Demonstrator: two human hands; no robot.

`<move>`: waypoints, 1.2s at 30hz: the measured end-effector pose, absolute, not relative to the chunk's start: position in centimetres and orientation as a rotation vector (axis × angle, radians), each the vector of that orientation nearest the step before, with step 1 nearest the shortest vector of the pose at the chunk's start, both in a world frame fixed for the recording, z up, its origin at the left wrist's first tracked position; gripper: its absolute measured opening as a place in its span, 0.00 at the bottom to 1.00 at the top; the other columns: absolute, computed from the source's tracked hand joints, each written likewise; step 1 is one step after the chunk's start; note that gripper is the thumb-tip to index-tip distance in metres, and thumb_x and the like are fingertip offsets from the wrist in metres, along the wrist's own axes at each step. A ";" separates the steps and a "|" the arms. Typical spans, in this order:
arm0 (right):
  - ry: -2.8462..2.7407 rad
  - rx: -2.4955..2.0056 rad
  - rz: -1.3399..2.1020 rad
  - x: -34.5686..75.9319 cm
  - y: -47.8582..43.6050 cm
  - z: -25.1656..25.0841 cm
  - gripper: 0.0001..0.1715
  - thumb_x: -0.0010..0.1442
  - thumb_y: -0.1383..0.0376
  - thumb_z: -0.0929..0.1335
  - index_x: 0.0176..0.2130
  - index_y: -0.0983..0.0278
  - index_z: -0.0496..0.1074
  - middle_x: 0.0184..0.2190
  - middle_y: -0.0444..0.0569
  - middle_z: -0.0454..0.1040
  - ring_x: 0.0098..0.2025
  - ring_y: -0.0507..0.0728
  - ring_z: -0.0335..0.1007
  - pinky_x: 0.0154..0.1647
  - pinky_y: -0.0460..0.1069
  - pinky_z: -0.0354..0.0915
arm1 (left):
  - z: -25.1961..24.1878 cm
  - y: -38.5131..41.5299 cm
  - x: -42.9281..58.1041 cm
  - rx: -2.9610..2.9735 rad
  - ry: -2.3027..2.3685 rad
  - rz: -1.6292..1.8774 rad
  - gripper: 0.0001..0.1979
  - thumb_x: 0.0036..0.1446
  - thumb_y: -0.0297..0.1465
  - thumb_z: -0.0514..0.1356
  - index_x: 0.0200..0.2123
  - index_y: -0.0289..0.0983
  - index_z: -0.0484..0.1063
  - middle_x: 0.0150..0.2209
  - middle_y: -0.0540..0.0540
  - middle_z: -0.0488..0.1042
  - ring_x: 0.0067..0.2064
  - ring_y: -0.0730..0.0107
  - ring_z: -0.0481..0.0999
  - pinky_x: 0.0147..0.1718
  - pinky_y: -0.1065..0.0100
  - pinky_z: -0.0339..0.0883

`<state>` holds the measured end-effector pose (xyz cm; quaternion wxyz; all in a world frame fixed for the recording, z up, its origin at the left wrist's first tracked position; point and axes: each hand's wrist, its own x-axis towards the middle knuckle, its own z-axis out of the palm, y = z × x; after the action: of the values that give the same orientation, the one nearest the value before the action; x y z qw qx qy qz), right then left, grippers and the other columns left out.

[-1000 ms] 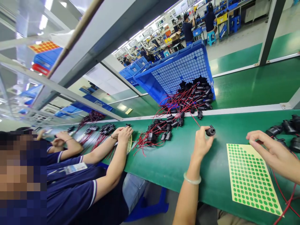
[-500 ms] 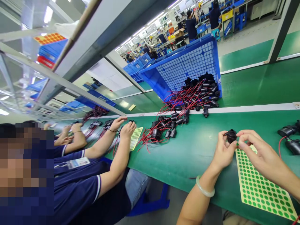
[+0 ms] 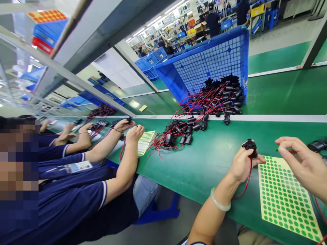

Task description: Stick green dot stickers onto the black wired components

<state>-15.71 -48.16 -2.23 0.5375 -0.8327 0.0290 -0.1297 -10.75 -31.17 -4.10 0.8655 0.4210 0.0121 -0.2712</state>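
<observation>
My left hand (image 3: 239,165) grips a small black cylindrical pump-like part (image 3: 250,147), held upright above the table, with a red wire hanging down from it. To the right, my right hand (image 3: 302,161) is raised, thumb and fingertips pinched on a small green round sticker (image 3: 277,150). Below both hands lies a pale yellow sheet of green round stickers (image 3: 284,200) on the green table. Several dots at its top edge are gone. More black parts (image 3: 318,145) lie beyond my right hand, partly hidden by it.
A tilted blue crate (image 3: 166,73) spills black parts with red wires (image 3: 227,97) near the table's back rail. A looser pile (image 3: 176,132) lies in front. On the left, a co-worker's arms (image 3: 117,185) work beside another sticker sheet (image 3: 146,143).
My right hand has drawn away to the right from the black part, with a green sticker at its fingertips. My left hand has turned the part, and its red wire now shows.
</observation>
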 end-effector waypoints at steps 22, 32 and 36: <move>-0.087 -1.925 -0.327 -15.2 -43.9 -0.8 0.12 0.68 0.55 0.63 0.37 0.58 0.69 0.47 0.48 0.70 0.48 0.57 0.67 0.48 0.52 0.63 | -5.1 -31.2 -12.1 1.733 -0.341 0.240 0.16 0.59 0.27 0.62 0.50 0.40 0.68 0.48 0.41 0.70 0.53 0.58 0.74 0.51 0.56 0.71; -0.164 -2.068 -0.404 -15.1 -42.5 -1.6 0.07 0.69 0.60 0.62 0.39 0.58 0.67 0.47 0.50 0.70 0.54 0.61 0.65 0.53 0.58 0.60 | -5.0 -30.9 -12.2 1.883 -0.349 0.333 0.16 0.60 0.27 0.63 0.50 0.40 0.67 0.48 0.43 0.78 0.49 0.62 0.80 0.49 0.61 0.75; -0.177 -2.132 -0.509 -15.0 -42.6 -1.7 0.06 0.68 0.61 0.63 0.38 0.59 0.67 0.45 0.50 0.71 0.52 0.60 0.67 0.51 0.58 0.61 | -4.9 -30.9 -12.3 1.916 -0.366 0.385 0.16 0.58 0.26 0.62 0.50 0.39 0.68 0.46 0.44 0.79 0.47 0.64 0.80 0.47 0.63 0.76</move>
<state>-14.99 -42.58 -1.74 0.4539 -0.8639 -0.0717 -0.2062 -12.25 -30.86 -4.91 0.5454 0.8077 -0.1542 0.1623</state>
